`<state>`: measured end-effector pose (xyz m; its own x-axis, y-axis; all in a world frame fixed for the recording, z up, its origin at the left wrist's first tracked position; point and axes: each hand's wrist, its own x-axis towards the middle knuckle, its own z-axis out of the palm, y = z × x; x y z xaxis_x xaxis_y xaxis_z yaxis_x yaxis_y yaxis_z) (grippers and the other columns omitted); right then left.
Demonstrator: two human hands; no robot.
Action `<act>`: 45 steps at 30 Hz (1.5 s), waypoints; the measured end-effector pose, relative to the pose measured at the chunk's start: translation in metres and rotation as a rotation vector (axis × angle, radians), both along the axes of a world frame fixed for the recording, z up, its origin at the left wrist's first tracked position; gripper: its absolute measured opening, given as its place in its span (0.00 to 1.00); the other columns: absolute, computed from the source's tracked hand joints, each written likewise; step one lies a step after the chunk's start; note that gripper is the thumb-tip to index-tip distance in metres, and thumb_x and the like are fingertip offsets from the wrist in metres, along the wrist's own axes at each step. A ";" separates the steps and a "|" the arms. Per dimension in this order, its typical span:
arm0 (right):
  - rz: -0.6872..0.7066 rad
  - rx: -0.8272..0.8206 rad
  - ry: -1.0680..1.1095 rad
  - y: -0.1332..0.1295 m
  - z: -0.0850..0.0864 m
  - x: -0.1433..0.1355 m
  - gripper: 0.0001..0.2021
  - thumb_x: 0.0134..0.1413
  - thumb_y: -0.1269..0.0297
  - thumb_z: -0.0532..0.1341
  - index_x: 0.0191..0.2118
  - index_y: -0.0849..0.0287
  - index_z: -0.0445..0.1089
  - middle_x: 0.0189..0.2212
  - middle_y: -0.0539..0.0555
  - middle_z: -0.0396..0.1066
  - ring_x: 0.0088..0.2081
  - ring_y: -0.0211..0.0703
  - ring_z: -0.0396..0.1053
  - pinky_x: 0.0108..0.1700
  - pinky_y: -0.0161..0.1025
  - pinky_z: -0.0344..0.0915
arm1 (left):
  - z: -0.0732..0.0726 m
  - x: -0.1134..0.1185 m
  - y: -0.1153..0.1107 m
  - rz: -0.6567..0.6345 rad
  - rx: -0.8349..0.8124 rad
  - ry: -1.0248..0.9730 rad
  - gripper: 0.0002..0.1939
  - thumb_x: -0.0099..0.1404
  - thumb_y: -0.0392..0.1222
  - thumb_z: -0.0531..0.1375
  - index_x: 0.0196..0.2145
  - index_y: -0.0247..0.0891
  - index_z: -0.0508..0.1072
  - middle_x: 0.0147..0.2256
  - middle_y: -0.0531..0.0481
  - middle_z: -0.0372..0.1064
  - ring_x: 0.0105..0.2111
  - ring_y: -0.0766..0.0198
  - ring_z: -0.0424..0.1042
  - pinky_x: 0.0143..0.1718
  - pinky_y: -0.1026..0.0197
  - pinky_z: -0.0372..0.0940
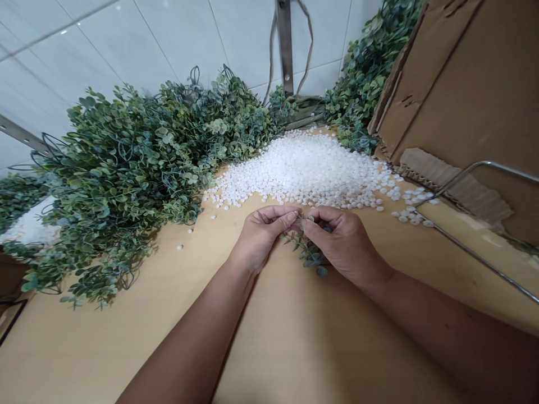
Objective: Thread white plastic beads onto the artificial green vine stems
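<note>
My left hand (261, 233) and my right hand (343, 238) meet fingertip to fingertip over the table, just in front of a heap of small white plastic pieces (309, 165). Between them is an artificial leaf sprig (314, 258), its green leaves hanging below my right fingers. The right hand is closed on this sprig. Thumb and fingers of the left hand are pinched together at its end; what exactly they grip is too small to make out.
A large pile of artificial greenery (138, 163) lies at the left and back. More greenery (366, 67) stands behind a cardboard box (467, 106) on the right. A bent metal rod (480, 258) crosses the wooden table (278, 348). White tiles (168, 39) form the wall.
</note>
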<state>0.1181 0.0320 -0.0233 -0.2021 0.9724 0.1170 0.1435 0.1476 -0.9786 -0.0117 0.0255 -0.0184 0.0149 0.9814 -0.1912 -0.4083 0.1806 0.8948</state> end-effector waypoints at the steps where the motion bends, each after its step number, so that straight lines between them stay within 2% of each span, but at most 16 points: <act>1: -0.002 -0.004 0.003 0.000 0.000 0.000 0.08 0.41 0.64 0.56 0.20 0.62 0.65 0.15 0.47 0.59 0.20 0.32 0.55 0.22 0.31 0.54 | 0.001 0.000 0.000 -0.003 -0.007 0.012 0.11 0.38 0.38 0.70 0.22 0.33 0.77 0.18 0.52 0.71 0.19 0.73 0.67 0.24 0.70 0.62; 6: 0.020 -0.054 0.010 0.000 0.000 0.002 0.08 0.41 0.63 0.56 0.19 0.62 0.65 0.15 0.47 0.59 0.20 0.32 0.54 0.22 0.31 0.53 | 0.003 -0.004 0.001 -0.044 -0.013 0.085 0.10 0.37 0.37 0.71 0.21 0.32 0.76 0.18 0.52 0.71 0.19 0.73 0.67 0.25 0.69 0.62; 12: 0.092 -0.079 0.050 0.002 0.000 0.003 0.09 0.42 0.62 0.57 0.20 0.62 0.66 0.17 0.47 0.62 0.21 0.32 0.57 0.23 0.31 0.55 | 0.001 -0.008 0.002 -0.069 -0.034 0.074 0.11 0.39 0.39 0.70 0.23 0.33 0.77 0.20 0.51 0.73 0.21 0.71 0.69 0.26 0.68 0.64; 19: 0.120 -0.109 0.069 0.003 -0.003 0.004 0.10 0.43 0.60 0.58 0.22 0.62 0.67 0.17 0.46 0.62 0.19 0.31 0.55 0.21 0.30 0.53 | 0.001 -0.010 0.002 -0.097 -0.031 0.072 0.12 0.40 0.41 0.70 0.23 0.33 0.77 0.22 0.50 0.74 0.22 0.70 0.70 0.27 0.68 0.65; 29: 0.092 -0.136 -0.021 0.002 0.003 0.003 0.09 0.42 0.64 0.57 0.19 0.63 0.66 0.15 0.46 0.59 0.19 0.31 0.54 0.21 0.31 0.52 | 0.001 -0.008 0.002 -0.068 -0.018 0.141 0.12 0.37 0.41 0.71 0.21 0.33 0.77 0.20 0.51 0.73 0.20 0.71 0.68 0.25 0.67 0.63; 35: 0.094 -0.156 -0.044 0.002 0.002 0.003 0.09 0.42 0.64 0.56 0.19 0.63 0.65 0.15 0.46 0.59 0.19 0.30 0.53 0.20 0.30 0.52 | -0.003 -0.008 0.003 -0.077 0.029 0.198 0.10 0.39 0.40 0.70 0.21 0.33 0.76 0.16 0.53 0.70 0.18 0.73 0.65 0.23 0.69 0.61; 42: 0.100 -0.148 -0.024 0.004 0.001 0.004 0.10 0.42 0.64 0.56 0.17 0.61 0.61 0.17 0.48 0.60 0.21 0.33 0.58 0.24 0.32 0.56 | -0.006 -0.005 0.003 0.003 0.019 0.159 0.12 0.36 0.40 0.71 0.20 0.33 0.77 0.18 0.52 0.72 0.19 0.73 0.66 0.25 0.69 0.62; 45: 0.096 -0.146 -0.005 0.004 0.000 0.004 0.09 0.42 0.63 0.56 0.18 0.61 0.62 0.17 0.47 0.60 0.21 0.32 0.58 0.23 0.32 0.56 | -0.005 -0.002 0.003 0.029 0.019 0.155 0.12 0.36 0.40 0.71 0.20 0.33 0.77 0.18 0.52 0.71 0.19 0.72 0.66 0.25 0.68 0.62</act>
